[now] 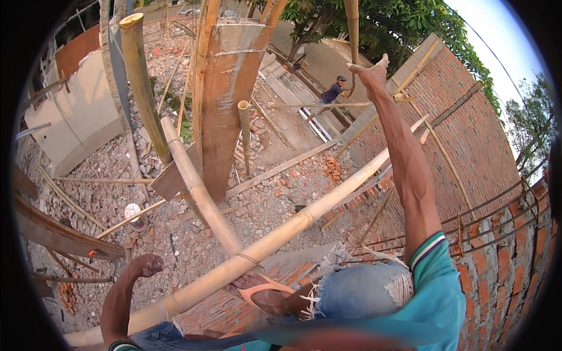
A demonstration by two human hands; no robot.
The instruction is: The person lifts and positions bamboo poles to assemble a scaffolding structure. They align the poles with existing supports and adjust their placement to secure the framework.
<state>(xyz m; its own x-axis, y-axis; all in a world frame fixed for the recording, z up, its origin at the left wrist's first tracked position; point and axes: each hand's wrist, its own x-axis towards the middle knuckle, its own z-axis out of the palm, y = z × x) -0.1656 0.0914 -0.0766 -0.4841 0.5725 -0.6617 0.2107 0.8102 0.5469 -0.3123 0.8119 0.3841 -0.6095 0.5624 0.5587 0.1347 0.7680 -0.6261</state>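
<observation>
Our left hand [148,265] has loosely curled, released fingers; our right hand [372,77] spreads open fingers near a smooth, round bamboo pole [352,26]

Daylit rubble [263,202] lies between a pale wall [82,111] at left and a brick wall [480,149] at right, trees [418,26] beyond.

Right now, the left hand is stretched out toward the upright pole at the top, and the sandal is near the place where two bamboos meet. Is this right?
Not quite. The head view shows that the right hand is stretched out toward the upright pole; the left hand is low and away from it. The sandal is near where two bamboos meet, as you say.
</observation>
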